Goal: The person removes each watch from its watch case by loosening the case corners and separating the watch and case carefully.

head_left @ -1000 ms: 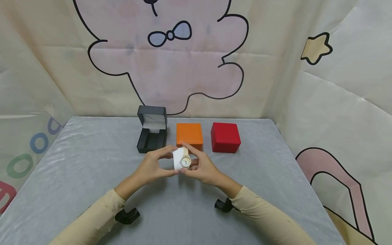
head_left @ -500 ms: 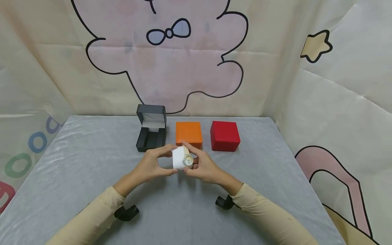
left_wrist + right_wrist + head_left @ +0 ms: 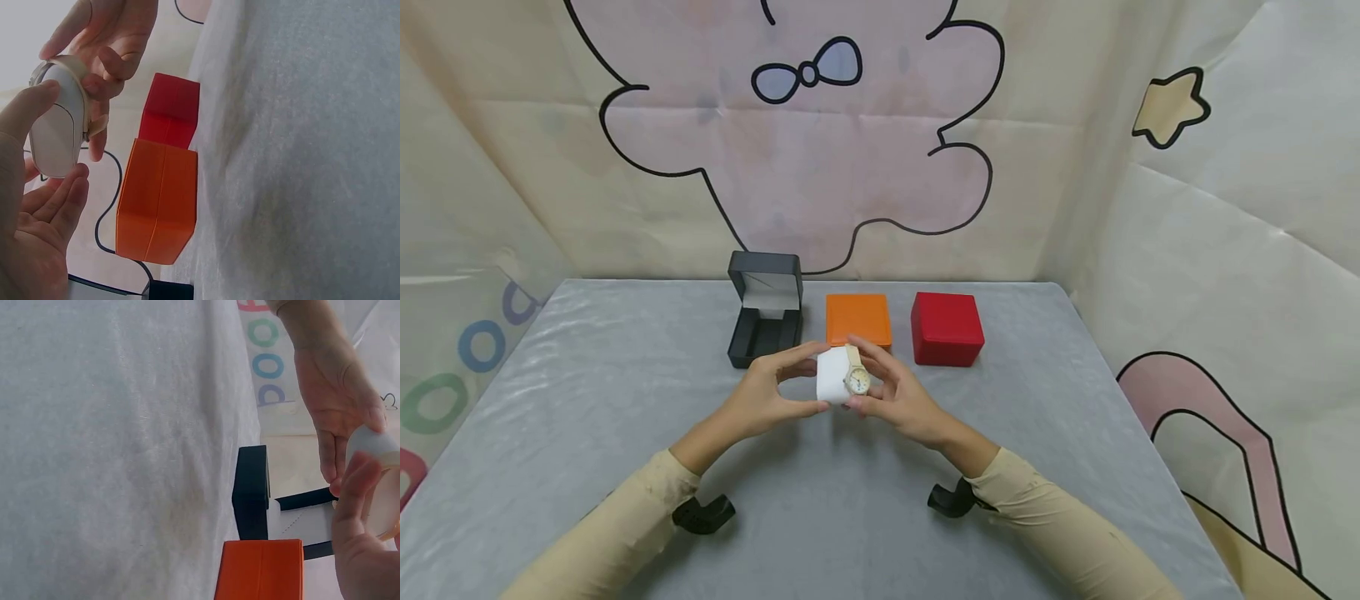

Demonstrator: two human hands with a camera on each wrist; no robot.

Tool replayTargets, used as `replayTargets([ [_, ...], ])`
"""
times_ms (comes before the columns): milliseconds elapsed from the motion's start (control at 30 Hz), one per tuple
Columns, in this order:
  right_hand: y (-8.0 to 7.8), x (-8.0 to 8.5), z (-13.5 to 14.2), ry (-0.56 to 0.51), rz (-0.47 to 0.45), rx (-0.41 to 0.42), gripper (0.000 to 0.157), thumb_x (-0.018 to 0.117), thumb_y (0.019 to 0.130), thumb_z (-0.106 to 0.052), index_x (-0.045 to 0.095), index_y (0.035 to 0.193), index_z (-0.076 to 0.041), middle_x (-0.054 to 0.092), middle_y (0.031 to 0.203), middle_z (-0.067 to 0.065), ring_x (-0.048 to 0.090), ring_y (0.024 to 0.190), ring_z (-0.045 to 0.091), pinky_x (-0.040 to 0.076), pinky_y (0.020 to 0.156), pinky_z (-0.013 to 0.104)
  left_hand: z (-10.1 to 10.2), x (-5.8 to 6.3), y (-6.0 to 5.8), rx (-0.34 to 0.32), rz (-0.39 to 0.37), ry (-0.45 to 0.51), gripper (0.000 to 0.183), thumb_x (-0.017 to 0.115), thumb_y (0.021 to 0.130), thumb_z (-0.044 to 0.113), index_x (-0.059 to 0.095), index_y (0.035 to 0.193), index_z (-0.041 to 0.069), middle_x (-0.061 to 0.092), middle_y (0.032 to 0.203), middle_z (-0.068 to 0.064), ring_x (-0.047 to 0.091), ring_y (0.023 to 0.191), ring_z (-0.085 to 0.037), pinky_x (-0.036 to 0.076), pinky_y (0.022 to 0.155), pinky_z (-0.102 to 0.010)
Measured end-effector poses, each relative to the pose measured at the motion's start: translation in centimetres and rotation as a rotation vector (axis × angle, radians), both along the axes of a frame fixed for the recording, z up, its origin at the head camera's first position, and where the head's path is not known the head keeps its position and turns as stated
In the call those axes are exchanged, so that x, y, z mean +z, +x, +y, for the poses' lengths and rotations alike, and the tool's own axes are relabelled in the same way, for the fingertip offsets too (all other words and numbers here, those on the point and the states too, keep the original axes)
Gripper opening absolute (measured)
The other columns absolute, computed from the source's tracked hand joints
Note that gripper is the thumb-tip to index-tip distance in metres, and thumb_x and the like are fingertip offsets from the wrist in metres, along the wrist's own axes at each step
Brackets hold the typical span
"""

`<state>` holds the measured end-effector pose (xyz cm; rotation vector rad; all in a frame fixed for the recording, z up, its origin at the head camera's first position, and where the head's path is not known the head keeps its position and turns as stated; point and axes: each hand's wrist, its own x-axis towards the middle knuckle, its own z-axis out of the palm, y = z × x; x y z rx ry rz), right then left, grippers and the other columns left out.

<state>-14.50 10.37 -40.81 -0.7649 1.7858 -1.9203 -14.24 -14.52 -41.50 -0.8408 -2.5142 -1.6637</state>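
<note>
We saw smooth white rounded cushion [image 3: 831,377] mid-frame, round-dialled watch [image 3: 857,381] strapped around it. Left hand [image 3: 767,395] pinched cushion, right hand [image 3: 907,406] pinched watch. Upper centre: open black box [image 3: 741,333], orange box [image 3: 858,317] part-blocked by hands, red box [image 3: 947,328].

Booth-like setting, grey-clothed table [image 3: 842,517], cartoon sheet [image 3: 835,158] behind the table, lettered sheet [image 3: 452,225] to its left, star-printed sheet [image 3: 1225,258] right

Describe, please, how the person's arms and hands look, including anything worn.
The left hand and right hand are bare. Long, creased beige sleeves end behind them, and a black, curved wrist camera shows near each sleeve's end.
</note>
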Motion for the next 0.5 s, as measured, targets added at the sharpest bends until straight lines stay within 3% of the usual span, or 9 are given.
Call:
replayTargets([
  [200, -0.03, 0.0, 0.09, -0.033, -0.061, 0.041, 0.08, 0.062, 0.095, 0.005, 0.019, 0.161, -0.008, 0.037, 0.157, 0.019, 0.073, 0.081, 0.014, 0.057, 0.061, 0.023, 0.02, -0.09, 0.09, -0.008, -0.043, -0.011, 0.072, 0.087, 0.079, 0.013, 0.057, 0.144, 0.009, 0.053, 0.15, -0.018, 0.069, 0.116, -0.03, 0.053, 0.103, -0.045],
  [500, -0.01, 0.2, -0.36, -0.016, -0.082, 0.0, 0.077, 0.065, 0.094, 0.003, 0.025, 0.159, -0.005, 0.043, 0.148, 0.023, 0.071, 0.074, 0.014, 0.054, 0.058, 0.021, 0.06, 0.01, 0.37, 0.018, -0.054, -0.021, 0.07, 0.088, 0.078, 0.012, 0.059, 0.141, 0.008, 0.053, 0.15, -0.02, 0.07, 0.114, -0.029, 0.054, 0.102, -0.046],
])
